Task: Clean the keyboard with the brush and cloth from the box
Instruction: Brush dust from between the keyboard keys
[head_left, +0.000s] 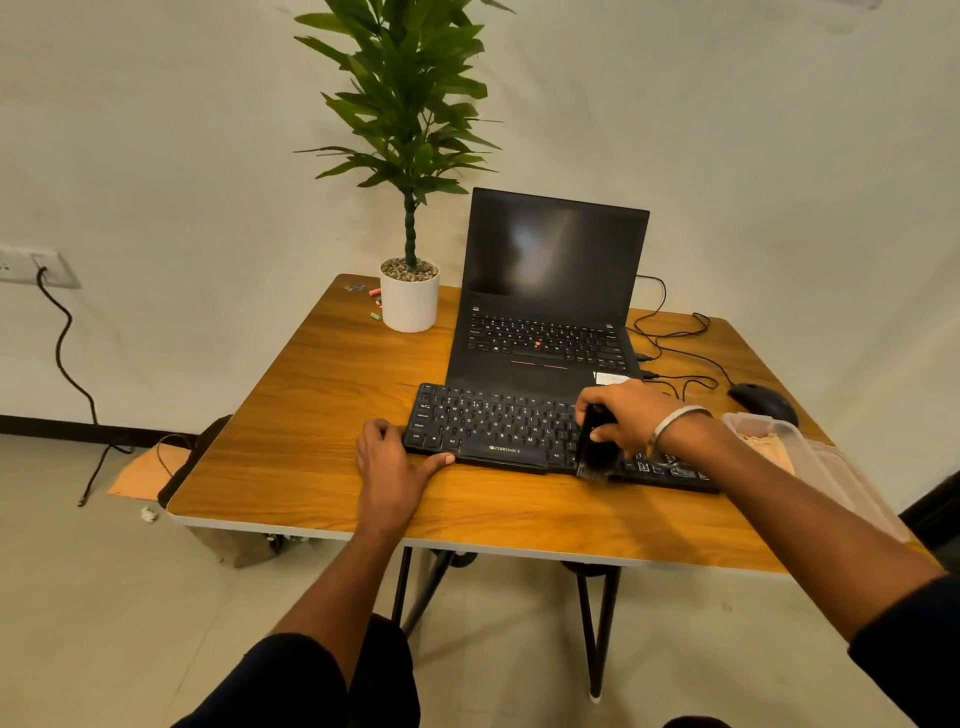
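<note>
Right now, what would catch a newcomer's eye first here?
The right hand grips a black brush on the keyboard at the table's near edge, while the left hand steadies its left end. Behind stand an open laptop and a tall plant.

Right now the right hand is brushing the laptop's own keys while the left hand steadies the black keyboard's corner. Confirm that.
Not quite. The head view shows the right hand holding the brush with its bristles down on the separate black keyboard, not the laptop behind it. The rest stands: the left hand rests at that keyboard's near left corner.
</note>
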